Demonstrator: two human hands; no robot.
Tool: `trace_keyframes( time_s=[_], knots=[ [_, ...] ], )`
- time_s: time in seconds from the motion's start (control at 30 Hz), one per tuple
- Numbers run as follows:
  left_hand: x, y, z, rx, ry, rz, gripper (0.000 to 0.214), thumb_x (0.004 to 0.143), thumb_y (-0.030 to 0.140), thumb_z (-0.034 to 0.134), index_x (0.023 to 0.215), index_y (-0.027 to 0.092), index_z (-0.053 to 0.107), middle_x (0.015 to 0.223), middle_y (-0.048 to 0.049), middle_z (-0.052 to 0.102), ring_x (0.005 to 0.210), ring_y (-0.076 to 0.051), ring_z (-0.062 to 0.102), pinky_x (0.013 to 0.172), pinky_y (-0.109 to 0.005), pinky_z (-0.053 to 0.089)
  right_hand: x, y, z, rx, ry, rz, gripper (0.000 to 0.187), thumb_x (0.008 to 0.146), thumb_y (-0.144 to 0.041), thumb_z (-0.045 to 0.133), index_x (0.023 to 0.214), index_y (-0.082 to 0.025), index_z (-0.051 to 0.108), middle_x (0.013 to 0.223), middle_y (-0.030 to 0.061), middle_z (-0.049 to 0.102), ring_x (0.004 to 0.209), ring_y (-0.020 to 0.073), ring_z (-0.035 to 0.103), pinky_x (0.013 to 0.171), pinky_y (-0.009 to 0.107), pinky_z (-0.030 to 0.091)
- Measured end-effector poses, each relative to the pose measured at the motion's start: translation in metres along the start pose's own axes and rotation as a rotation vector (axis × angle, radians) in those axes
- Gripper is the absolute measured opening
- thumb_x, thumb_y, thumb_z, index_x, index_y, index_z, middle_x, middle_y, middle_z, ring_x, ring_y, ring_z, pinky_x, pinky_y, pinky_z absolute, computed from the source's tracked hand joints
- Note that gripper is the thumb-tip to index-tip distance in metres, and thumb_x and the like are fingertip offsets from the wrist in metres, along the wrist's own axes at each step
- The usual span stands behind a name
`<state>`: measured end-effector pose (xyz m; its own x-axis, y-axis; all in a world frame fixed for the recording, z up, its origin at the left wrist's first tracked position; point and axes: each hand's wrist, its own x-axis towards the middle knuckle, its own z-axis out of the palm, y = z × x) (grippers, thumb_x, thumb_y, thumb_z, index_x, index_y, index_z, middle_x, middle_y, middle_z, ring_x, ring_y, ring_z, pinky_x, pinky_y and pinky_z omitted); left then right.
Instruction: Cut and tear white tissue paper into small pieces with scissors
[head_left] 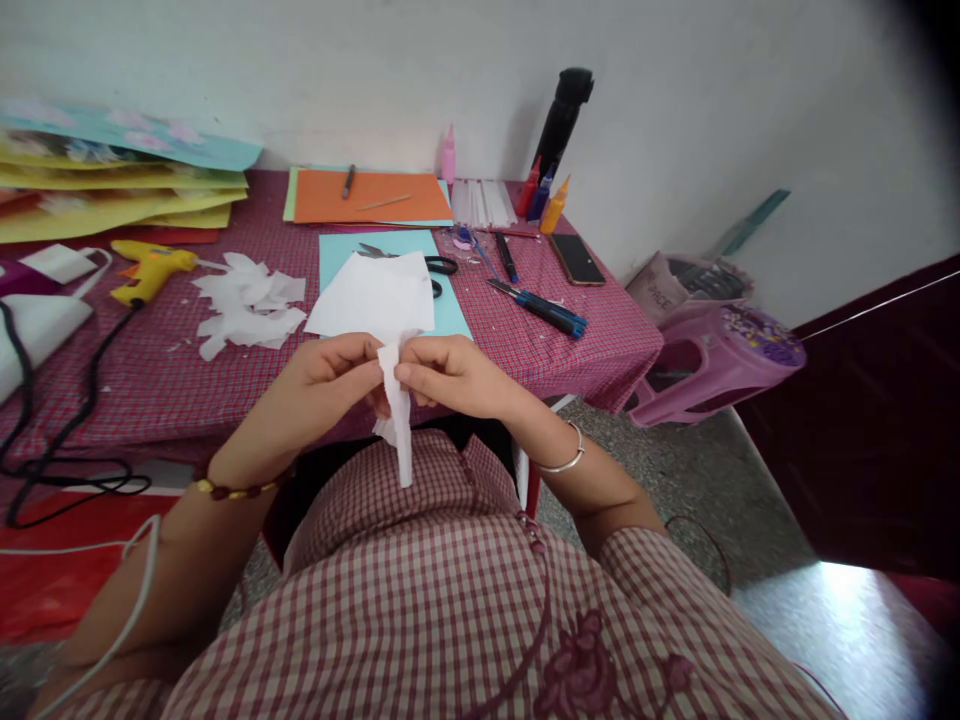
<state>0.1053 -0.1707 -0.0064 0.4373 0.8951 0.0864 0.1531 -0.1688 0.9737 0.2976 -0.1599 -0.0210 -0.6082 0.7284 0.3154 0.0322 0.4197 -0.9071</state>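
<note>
Both my hands hold one piece of white paper (373,296) above the near edge of the table (600,330). My left hand (324,380) pinches it from the left, and my right hand (448,374) pinches it from the right, fingertips almost meeting. The upper part of the sheet fans out flat. Its lower part is gathered into a narrow strip (399,420) that hangs down toward my lap.
White paper scraps (247,305) and a yellow glue gun (150,270) lie to the left. Scissors (435,266) rest on a light blue sheet (450,312). A blue knife (541,308), phone (576,258), glue bottles (546,196) and black flask (562,120) are right. A pink stool (712,365) stands beside the table.
</note>
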Motion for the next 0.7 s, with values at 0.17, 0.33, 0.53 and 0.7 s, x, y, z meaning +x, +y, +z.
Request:
trace_keyframes(
  time_s=[0.17, 0.33, 0.53, 0.7],
  knots=[
    [0.003, -0.011, -0.002, -0.27, -0.053, 0.023, 0.025, 0.089, 0.039, 0.056, 0.082, 0.018, 0.069, 0.068, -0.0018, 0.066, 0.061, -0.013, 0.062, 0.062, -0.024, 0.055, 0.0, 0.001, 0.0, -0.015, 0.021, 0.013, 0.03, 0.091, -0.034, 0.052, 0.066, -0.018, 0.042, 0.059, -0.0059, 0.042, 0.055, 0.0067, 0.038, 0.053, 0.021, 0.03],
    [0.001, -0.003, -0.001, -0.098, -0.069, 0.009, 0.01, 0.079, 0.027, 0.068, 0.077, 0.017, 0.069, 0.072, -0.0018, 0.069, 0.065, -0.014, 0.063, 0.064, -0.023, 0.054, 0.001, 0.003, 0.001, -0.019, 0.042, 0.009, 0.029, 0.088, -0.033, 0.053, 0.066, -0.019, 0.041, 0.06, -0.0056, 0.04, 0.057, 0.0074, 0.037, 0.054, 0.022, 0.029],
    [-0.001, 0.01, 0.001, 0.043, -0.054, 0.023, 0.005, 0.076, 0.02, 0.065, 0.075, 0.018, 0.069, 0.072, -0.0004, 0.07, 0.068, -0.015, 0.065, 0.066, -0.023, 0.054, 0.0, 0.003, 0.0, 0.032, 0.04, 0.033, 0.025, 0.088, -0.033, 0.054, 0.071, -0.018, 0.045, 0.062, -0.0056, 0.042, 0.056, 0.0074, 0.039, 0.054, 0.022, 0.029],
    [-0.001, 0.009, -0.004, 0.125, -0.081, 0.033, 0.016, 0.081, 0.019, 0.059, 0.07, 0.017, 0.07, 0.071, -0.0019, 0.071, 0.069, -0.015, 0.066, 0.07, -0.025, 0.055, 0.0, 0.004, -0.001, 0.046, 0.03, 0.013, 0.025, 0.089, -0.033, 0.053, 0.07, -0.018, 0.044, 0.06, -0.0063, 0.041, 0.054, 0.0069, 0.037, 0.053, 0.021, 0.029]
  ],
)
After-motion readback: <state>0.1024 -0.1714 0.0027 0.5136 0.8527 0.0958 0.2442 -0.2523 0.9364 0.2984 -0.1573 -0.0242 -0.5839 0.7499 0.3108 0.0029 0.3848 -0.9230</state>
